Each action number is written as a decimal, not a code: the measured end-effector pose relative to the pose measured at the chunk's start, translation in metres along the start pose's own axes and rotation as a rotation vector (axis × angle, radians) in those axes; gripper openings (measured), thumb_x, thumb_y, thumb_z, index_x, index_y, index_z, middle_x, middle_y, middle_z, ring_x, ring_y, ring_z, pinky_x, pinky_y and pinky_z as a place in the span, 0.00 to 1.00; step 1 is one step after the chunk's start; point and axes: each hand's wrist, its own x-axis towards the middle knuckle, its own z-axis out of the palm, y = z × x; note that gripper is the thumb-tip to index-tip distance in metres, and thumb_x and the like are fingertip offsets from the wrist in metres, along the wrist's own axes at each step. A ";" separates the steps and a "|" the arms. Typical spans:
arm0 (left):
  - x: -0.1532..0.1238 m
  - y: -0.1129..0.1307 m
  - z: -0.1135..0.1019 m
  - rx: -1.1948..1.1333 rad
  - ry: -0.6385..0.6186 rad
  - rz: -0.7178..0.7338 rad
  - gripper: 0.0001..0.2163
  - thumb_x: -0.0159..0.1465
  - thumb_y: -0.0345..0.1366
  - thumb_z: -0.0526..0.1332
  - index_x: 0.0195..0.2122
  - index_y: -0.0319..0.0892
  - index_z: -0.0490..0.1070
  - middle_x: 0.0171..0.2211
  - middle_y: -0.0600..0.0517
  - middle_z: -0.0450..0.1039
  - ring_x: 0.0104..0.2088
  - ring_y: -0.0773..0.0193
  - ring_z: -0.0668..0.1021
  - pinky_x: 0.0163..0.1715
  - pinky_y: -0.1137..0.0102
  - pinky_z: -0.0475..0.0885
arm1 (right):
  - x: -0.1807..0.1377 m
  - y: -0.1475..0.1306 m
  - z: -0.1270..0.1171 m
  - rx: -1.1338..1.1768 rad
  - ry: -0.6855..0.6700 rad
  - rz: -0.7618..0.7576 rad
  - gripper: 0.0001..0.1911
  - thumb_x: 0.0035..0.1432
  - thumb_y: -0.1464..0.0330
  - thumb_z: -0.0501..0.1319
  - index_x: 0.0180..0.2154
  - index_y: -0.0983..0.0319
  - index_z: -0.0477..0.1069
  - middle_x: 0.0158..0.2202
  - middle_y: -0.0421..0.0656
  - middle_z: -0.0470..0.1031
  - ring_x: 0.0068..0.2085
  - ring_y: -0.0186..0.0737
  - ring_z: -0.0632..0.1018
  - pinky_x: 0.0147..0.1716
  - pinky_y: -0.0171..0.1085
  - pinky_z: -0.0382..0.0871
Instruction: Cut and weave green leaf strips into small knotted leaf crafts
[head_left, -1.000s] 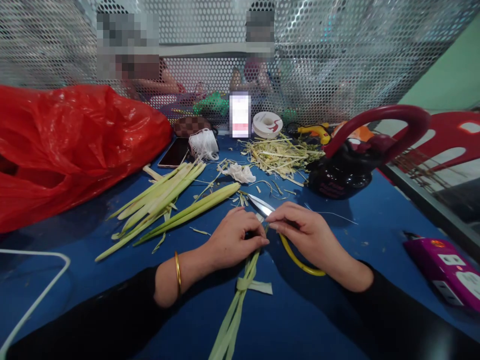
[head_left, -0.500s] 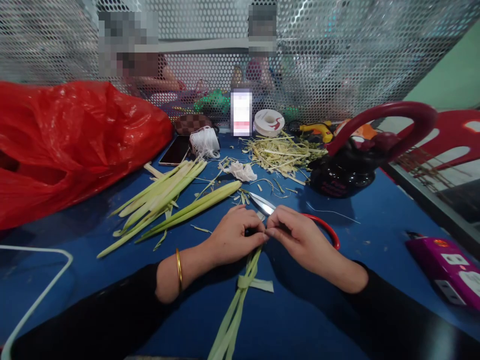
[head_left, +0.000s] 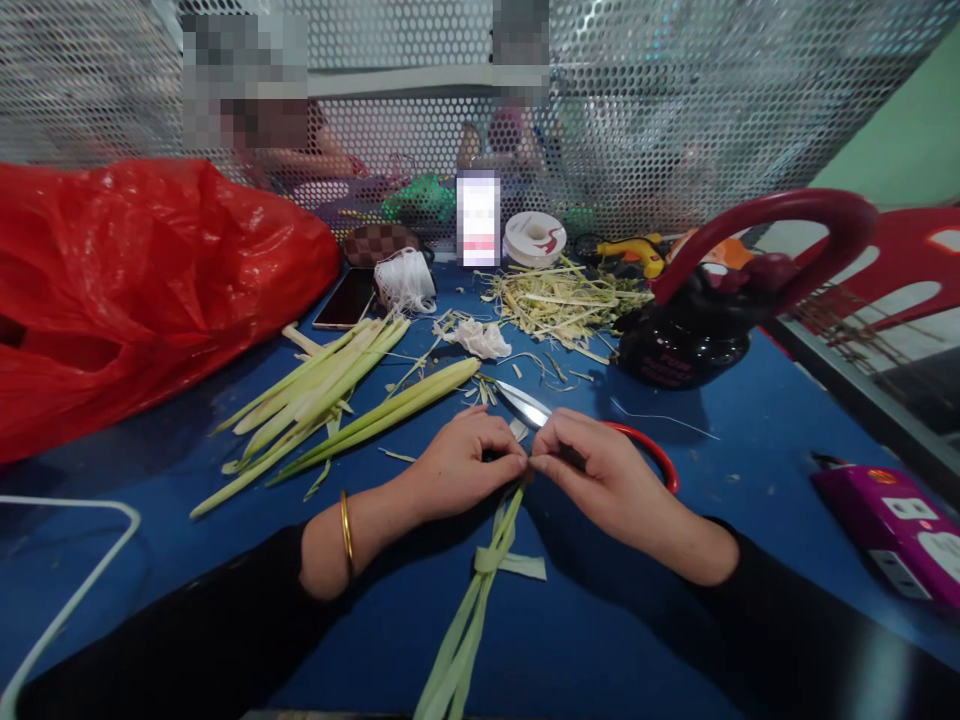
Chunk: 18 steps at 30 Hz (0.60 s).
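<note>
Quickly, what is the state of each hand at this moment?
Left hand: closed, fingertips pinching the top of the leaf strips.
Right hand: closed, pinching the same leaf strips beside the left fingertips.

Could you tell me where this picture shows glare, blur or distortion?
Head view: sharp at the centre, where left hand and right hand pinch the leaf strips; glare streaks the red plastic bag; wide-angle distortion stretches the mesh screen outward; the power strip at the right edge looks soft.
</note>
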 end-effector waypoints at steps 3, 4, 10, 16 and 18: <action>0.000 -0.001 -0.001 -0.012 -0.003 -0.007 0.09 0.60 0.33 0.59 0.22 0.42 0.71 0.25 0.58 0.72 0.31 0.68 0.74 0.62 0.58 0.49 | -0.001 -0.002 -0.001 -0.027 -0.013 -0.025 0.09 0.60 0.74 0.57 0.27 0.61 0.65 0.27 0.39 0.68 0.31 0.36 0.70 0.30 0.35 0.61; 0.000 -0.001 -0.001 -0.018 -0.003 -0.010 0.09 0.60 0.33 0.59 0.22 0.42 0.71 0.25 0.59 0.72 0.30 0.68 0.74 0.62 0.58 0.49 | -0.001 -0.002 -0.002 -0.038 -0.020 -0.034 0.09 0.60 0.73 0.57 0.27 0.61 0.66 0.27 0.39 0.68 0.31 0.36 0.70 0.30 0.34 0.61; 0.000 -0.002 -0.001 -0.051 0.024 -0.019 0.09 0.59 0.31 0.59 0.22 0.42 0.71 0.24 0.59 0.72 0.29 0.70 0.73 0.61 0.59 0.51 | -0.001 -0.003 -0.003 -0.130 -0.065 -0.076 0.09 0.60 0.74 0.58 0.27 0.61 0.65 0.27 0.39 0.67 0.29 0.35 0.69 0.29 0.34 0.59; 0.001 -0.001 -0.003 -0.079 -0.002 -0.043 0.09 0.59 0.31 0.59 0.22 0.41 0.71 0.24 0.59 0.71 0.28 0.71 0.73 0.62 0.57 0.49 | -0.002 -0.001 -0.003 -0.184 -0.069 -0.110 0.07 0.60 0.74 0.58 0.28 0.61 0.66 0.28 0.39 0.69 0.29 0.34 0.69 0.29 0.34 0.59; 0.001 -0.001 -0.003 -0.089 -0.003 -0.047 0.09 0.59 0.31 0.60 0.22 0.42 0.71 0.23 0.59 0.72 0.28 0.70 0.73 0.62 0.56 0.48 | -0.003 0.000 -0.004 -0.197 -0.079 -0.121 0.07 0.60 0.74 0.58 0.29 0.61 0.66 0.28 0.39 0.69 0.29 0.34 0.69 0.30 0.35 0.59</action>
